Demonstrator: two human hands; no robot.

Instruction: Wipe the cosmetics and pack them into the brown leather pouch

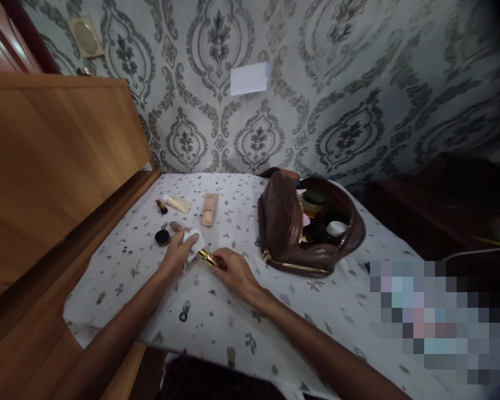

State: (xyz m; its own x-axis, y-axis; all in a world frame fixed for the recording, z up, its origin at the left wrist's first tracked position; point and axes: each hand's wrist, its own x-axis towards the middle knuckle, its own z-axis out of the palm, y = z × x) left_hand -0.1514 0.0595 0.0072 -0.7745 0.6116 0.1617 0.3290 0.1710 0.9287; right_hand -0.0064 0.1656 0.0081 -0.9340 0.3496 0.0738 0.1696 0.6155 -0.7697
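Observation:
My left hand is closed on a crumpled white cloth, which touches or nearly touches the tip of a gold-coloured item. That small gold and dark item is pinched in my right hand; its exact kind is too small to tell. Beyond my hands lie a pink-beige tube, a cream tube and a small dark bottle with an orange-brown part. A round black jar sits left of my left hand, and a small brownish item lies just past its fingers.
An unzipped brown bag with jars inside stands at the right on the patterned white cloth covering the table. A wooden panel rises at the left, and a papered wall is behind. A blurred-out patch covers the lower right.

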